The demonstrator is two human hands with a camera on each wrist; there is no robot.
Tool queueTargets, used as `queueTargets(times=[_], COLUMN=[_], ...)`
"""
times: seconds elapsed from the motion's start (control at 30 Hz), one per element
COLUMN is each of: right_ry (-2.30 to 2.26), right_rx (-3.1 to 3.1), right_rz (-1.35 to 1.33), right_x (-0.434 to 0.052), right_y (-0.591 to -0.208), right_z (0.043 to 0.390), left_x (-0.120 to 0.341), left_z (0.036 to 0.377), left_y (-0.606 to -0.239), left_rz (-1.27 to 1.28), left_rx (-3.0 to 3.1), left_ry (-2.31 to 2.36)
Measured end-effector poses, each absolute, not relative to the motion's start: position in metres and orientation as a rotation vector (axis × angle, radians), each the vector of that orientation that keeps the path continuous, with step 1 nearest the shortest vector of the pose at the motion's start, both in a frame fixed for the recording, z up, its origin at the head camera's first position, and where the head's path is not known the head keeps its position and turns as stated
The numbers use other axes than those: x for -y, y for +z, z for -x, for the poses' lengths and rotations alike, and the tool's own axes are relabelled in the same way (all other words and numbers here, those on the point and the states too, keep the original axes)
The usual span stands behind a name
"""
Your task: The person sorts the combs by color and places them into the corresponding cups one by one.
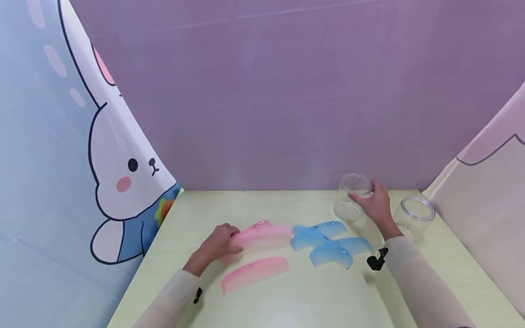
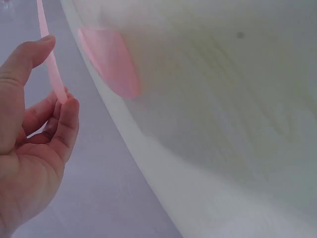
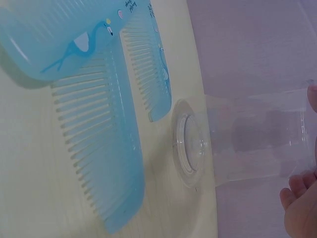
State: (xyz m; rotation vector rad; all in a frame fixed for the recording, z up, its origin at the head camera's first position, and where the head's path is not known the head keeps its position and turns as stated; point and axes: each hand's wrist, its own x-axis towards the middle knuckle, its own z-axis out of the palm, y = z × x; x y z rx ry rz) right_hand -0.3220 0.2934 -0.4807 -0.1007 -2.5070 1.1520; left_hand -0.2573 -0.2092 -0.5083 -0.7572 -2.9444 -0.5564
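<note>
Three pink combs lie left of centre in the head view: the held comb (image 1: 262, 236), a back comb (image 1: 260, 223) partly hidden behind it, and a front comb (image 1: 255, 273) flat below. Right of centre, three blue combs (image 1: 333, 254) overlap in a pile. Further right are two clear jars: the near jar (image 1: 347, 211) just above the blue pile, and the far jar (image 1: 415, 223) upright at the right edge.

The left hand (image 1: 216, 242) has its thumb and fingers closed to a narrow pinch on the left end of the held comb. The right hand (image 1: 376, 204) has its fingers fairly wide apart, gripping the near jar by its rim.

The pale table (image 1: 320, 298) fills the lower frame. A rabbit-print cloth (image 1: 53, 146) hangs at left, a purple cloth (image 1: 279, 100) behind, and a pink-and-cream cloth (image 1: 492, 200) at right.
</note>
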Motion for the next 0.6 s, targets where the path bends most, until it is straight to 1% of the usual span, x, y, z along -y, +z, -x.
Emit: queueTargets(times=[0.27, 0.6], right_ry=[1.148, 1.165], right_rx=[2.51, 2.52], right_rz=[0.101, 0.121], right_x=[-0.294, -0.293], right_y=[-0.481, -0.481], right_z=[0.323, 0.322], left_x=[0.199, 0.189], left_z=[0.26, 0.264], left_y=[-0.501, -0.494], left_rz=[0.707, 0.787], left_rx=[2.915, 2.773], left_ry=[-0.716, -0.762])
